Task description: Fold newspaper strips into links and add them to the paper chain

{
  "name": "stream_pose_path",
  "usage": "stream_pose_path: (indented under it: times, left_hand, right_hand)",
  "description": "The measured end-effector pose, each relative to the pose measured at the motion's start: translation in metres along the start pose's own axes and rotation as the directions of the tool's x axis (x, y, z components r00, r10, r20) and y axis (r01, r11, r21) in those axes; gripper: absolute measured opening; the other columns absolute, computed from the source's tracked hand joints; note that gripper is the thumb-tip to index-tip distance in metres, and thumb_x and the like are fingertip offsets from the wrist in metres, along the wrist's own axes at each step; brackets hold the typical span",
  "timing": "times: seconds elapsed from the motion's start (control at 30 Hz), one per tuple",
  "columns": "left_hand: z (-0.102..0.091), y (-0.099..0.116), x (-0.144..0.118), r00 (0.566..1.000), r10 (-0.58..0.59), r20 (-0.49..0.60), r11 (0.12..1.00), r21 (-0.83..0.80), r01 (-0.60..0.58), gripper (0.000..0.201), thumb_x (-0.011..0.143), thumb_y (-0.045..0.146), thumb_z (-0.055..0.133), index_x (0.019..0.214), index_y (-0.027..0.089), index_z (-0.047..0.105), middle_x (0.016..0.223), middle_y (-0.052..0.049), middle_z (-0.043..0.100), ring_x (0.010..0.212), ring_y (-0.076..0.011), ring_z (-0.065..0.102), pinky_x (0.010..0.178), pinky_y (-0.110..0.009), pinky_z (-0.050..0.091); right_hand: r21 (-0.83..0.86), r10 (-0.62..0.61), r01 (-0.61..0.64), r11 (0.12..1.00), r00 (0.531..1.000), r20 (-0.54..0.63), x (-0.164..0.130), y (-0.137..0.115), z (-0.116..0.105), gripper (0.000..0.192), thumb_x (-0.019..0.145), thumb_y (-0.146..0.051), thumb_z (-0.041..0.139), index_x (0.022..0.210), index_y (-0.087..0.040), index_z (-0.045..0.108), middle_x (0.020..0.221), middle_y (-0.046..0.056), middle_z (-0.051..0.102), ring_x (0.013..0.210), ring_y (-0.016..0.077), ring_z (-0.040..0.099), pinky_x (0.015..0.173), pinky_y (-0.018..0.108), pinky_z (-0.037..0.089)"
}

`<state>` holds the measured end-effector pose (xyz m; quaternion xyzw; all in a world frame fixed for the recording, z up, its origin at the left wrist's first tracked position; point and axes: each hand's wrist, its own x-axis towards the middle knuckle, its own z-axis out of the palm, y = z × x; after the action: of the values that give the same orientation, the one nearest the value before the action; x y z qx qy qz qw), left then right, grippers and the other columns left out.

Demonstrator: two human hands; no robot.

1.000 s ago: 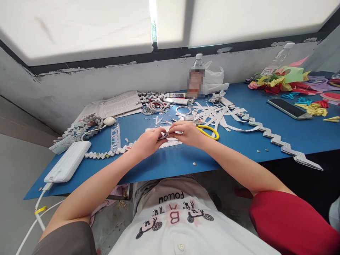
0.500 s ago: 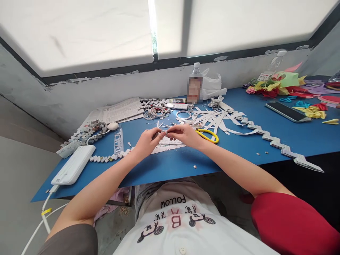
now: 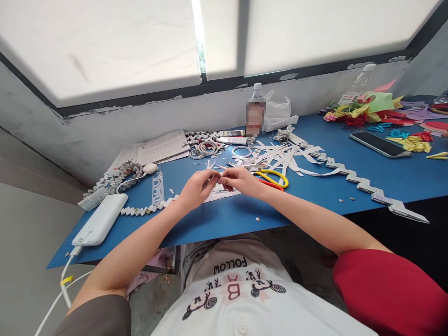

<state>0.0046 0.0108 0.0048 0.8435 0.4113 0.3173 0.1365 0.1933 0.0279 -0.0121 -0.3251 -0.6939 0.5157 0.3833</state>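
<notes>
Both hands [image 3: 220, 183] lowered slightly, fingertips pinching paper piece [image 3: 220, 177] together.

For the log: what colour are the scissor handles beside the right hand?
Yellow scissor handles, clearest in the head view.

White shirt [image 3: 241, 298] printed with FOLLOW in black, pink letters and cartoon mice, a white button at the bottom, forearms bare, no sleeves reaching the wrists, no rings or watch visible on the hands [image 3: 219, 182]

Small folded paper piece now hidden between fingertips; left hand [image 3: 196, 188] and right hand [image 3: 241, 180] closer together.
</notes>
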Motion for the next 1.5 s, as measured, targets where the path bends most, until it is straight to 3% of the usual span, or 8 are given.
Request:
stream_pose_path:
  times: [0.17,0.53,0.7,0.93,1.13,1.33,1.43,1.5]
  left_hand:
    - [-0.002,0.001,0.002,1.0,-0.021,-0.02,0.999,-0.032,0.02,0.022,0.091,0.035,0.049,0.097,0.019,0.063,0.084,-0.005,0.068,0.073,-0.0155,0.06,0.066,-0.027,0.047]
    - [0.0,0.011,0.003,0.975,-0.214,-0.057,0.954,-0.226,0.197,0.024,0.087,0.041,0.055,0.087,0.018,0.064,0.071,-0.003,0.067,0.067,-0.0162,0.063,0.055,-0.025,0.048]
    - [0.003,0.007,0.006,0.974,-0.211,-0.082,0.951,-0.246,0.185,0.021,0.087,0.038,0.054,0.087,0.019,0.063,0.07,-0.001,0.065,0.064,-0.0142,0.06,0.058,-0.026,0.049]
    - [0.004,0.002,0.006,0.976,-0.203,-0.077,0.958,-0.22,0.182,0.022,0.088,0.038,0.055,0.101,0.02,0.055,0.069,0.001,0.064,0.06,-0.013,0.059,0.056,-0.024,0.046]
    - [0.004,0.004,0.004,0.988,-0.146,-0.043,0.981,-0.133,0.139,0.023,0.092,0.038,0.048,0.106,0.02,0.053,0.074,-0.001,0.067,0.064,-0.0133,0.06,0.061,-0.025,0.045]
    - [0.005,-0.008,0.007,0.998,-0.053,0.045,0.989,0.137,0.046,0.053,0.087,0.038,0.057,0.135,0.022,0.041,0.112,-0.008,0.062,0.089,-0.0184,0.062,0.074,-0.03,0.049]
    - [0.005,-0.019,0.01,0.998,-0.05,0.042,0.99,0.131,0.044,0.04,0.093,0.03,0.046,0.132,0.022,0.047,0.117,-0.01,0.059,0.094,-0.0187,0.062,0.079,-0.031,0.05]
    - [0.004,-0.026,0.013,0.992,-0.116,0.047,0.992,0.051,0.113,0.035,0.095,0.03,0.04,0.127,0.021,0.053,0.111,-0.009,0.063,0.091,-0.0187,0.064,0.078,-0.031,0.051]
  right_hand:
    - [-0.009,-0.037,0.037,0.999,0.999,-0.037,0.0,0.002,0.0,0.041,0.074,-0.056,0.066,0.073,-0.016,0.06,0.059,0.0,0.059,0.054,0.0107,0.053,0.054,0.025,0.044]
    - [-0.18,-0.16,0.14,0.974,0.982,-0.1,0.001,0.005,0.002,0.031,0.082,-0.047,0.06,0.076,-0.017,0.062,0.059,0.0,0.061,0.055,0.0113,0.055,0.057,0.025,0.045]
    - [-0.113,-0.109,0.099,0.989,0.989,-0.096,0.004,0.002,0.0,0.033,0.08,-0.049,0.063,0.073,-0.016,0.061,0.058,-0.001,0.06,0.054,0.0108,0.054,0.054,0.024,0.044]
    - [0.167,0.072,-0.068,0.984,0.997,-0.023,0.013,0.008,-0.009,0.06,0.076,-0.072,0.054,0.075,-0.012,0.064,0.066,0.006,0.066,0.056,0.0128,0.061,0.056,0.027,0.051]
    - [0.116,-0.012,0.012,0.993,1.0,-0.003,0.009,0.009,-0.007,0.04,0.064,-0.05,0.079,0.073,-0.014,0.062,0.061,-0.001,0.063,0.055,0.0099,0.057,0.056,0.024,0.05]
    - [0.203,0.129,-0.108,0.973,0.987,-0.095,0.013,0.005,-0.02,0.04,0.064,-0.049,0.081,0.074,-0.014,0.063,0.064,0.003,0.067,0.057,0.0113,0.06,0.059,0.025,0.052]
    - [0.2,0.217,-0.197,0.96,0.972,-0.085,0.014,0.003,-0.028,0.04,0.074,-0.053,0.072,0.082,-0.015,0.065,0.079,0.008,0.071,0.07,0.0154,0.066,0.07,0.029,0.055]
    - [0.041,0.198,-0.196,0.98,0.976,-0.084,0.012,0.003,-0.034,0.04,0.08,-0.055,0.064,0.09,-0.016,0.066,0.091,0.01,0.072,0.08,0.0187,0.068,0.075,0.032,0.055]
